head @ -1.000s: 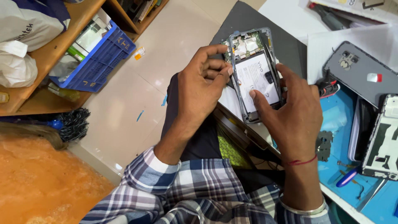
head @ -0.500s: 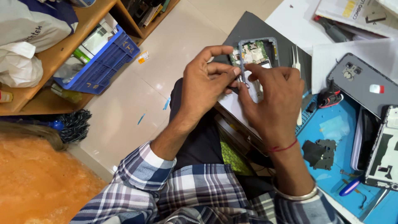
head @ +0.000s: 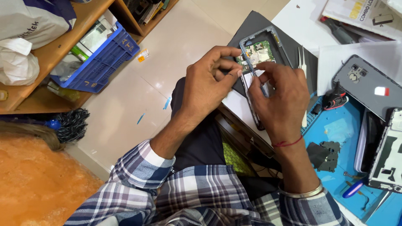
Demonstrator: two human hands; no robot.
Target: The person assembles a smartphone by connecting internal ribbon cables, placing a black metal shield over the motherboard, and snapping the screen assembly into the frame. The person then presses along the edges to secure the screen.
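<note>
An opened phone [head: 261, 50] with its back off shows a green circuit board and metal shields near its top. My left hand [head: 209, 83] grips the phone's left edge, thumb and fingers curled around the frame. My right hand [head: 280, 98] covers the lower half of the phone, with its fingers pinched on something small and thin at the board; I cannot tell what. The phone rests over a dark grey mat [head: 251, 25] at the bench edge. A red thread circles my right wrist.
White tweezers [head: 302, 58] lie right of the phone. A grey phone back cover [head: 364, 83] and a phone frame [head: 387, 159] sit on the blue work mat [head: 339, 125]. A blue crate [head: 100, 62] stands on the wooden shelf at left.
The view has shifted slightly. My right hand has moved lower over the phone, uncovering the circuit board at the top. My left hand keeps its hold on the phone's left edge.
</note>
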